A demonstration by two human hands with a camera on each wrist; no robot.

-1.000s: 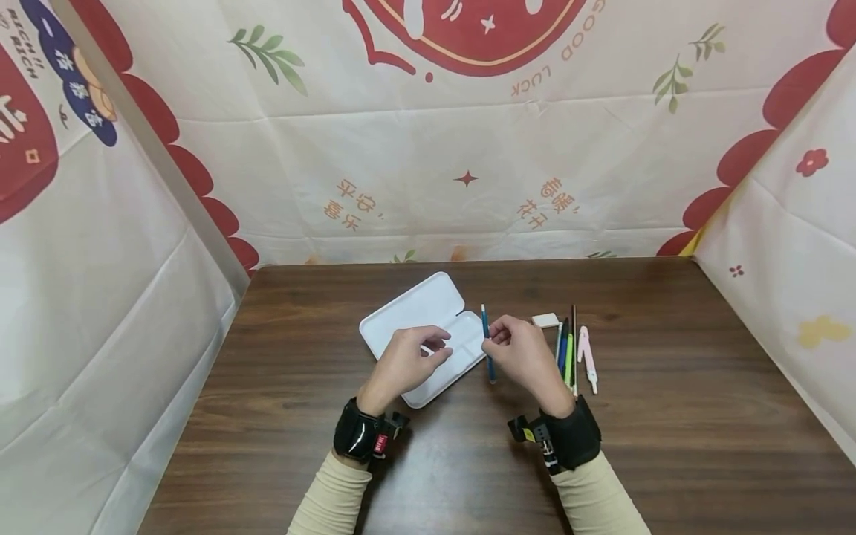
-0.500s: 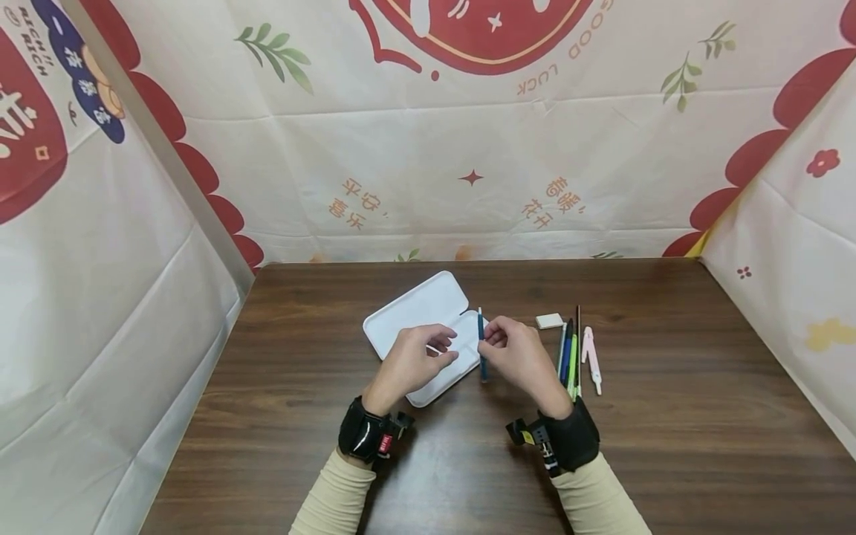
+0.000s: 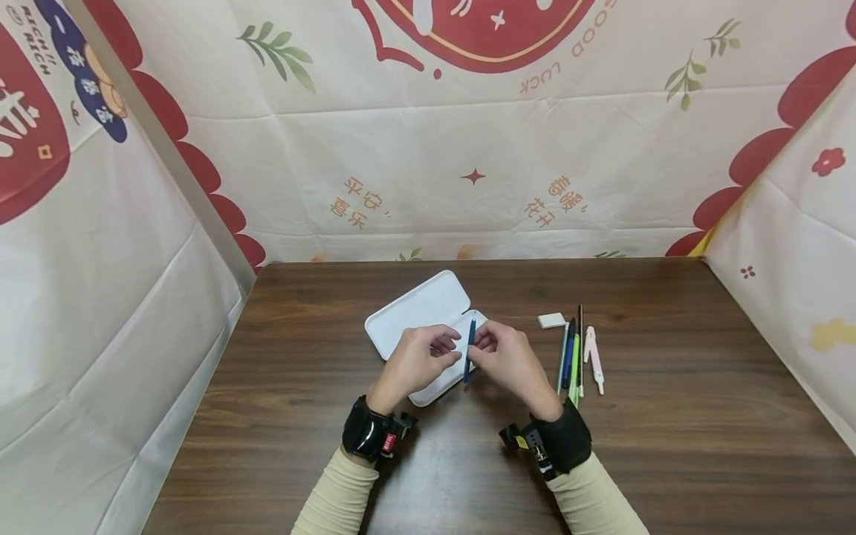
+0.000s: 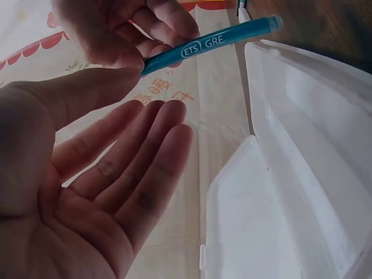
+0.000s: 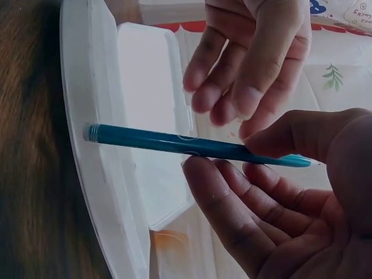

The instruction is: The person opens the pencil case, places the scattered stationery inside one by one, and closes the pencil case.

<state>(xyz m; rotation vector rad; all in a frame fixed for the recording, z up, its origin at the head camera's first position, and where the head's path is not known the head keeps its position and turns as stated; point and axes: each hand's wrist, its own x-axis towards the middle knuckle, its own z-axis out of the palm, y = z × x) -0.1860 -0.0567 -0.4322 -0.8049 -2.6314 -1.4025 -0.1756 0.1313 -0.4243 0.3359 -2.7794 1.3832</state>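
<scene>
My right hand [image 3: 511, 364] pinches a slim teal pen [image 3: 470, 351] between thumb and fingers. The pen, marked "ETS GRE" in the left wrist view, is held over the right-hand part of a white pencil case [image 3: 417, 308]. That case lies unfolded on the table, its inside bare where it shows. My left hand [image 3: 414, 364] hovers over the case with fingers loosely bent and nothing held. From the left wrist, the left thumb [image 4: 93, 96] overlaps the pen's near end; whether they touch I cannot tell. The right wrist view shows the pen's clear ribbed end [image 5: 90, 132] pointing at the case rim.
Right of my right hand lie a white eraser [image 3: 551, 320], several pens and pencils [image 3: 571, 357] side by side, and a pale pink compass [image 3: 594, 360]. The dark wooden table [image 3: 321, 461] meets a printed cloth [image 3: 428, 148] at its back edge.
My right hand has carried the pen leftward, from beside the case to over it, and the pen's tilt has shifted. The left hand has stayed nearly in place.
</scene>
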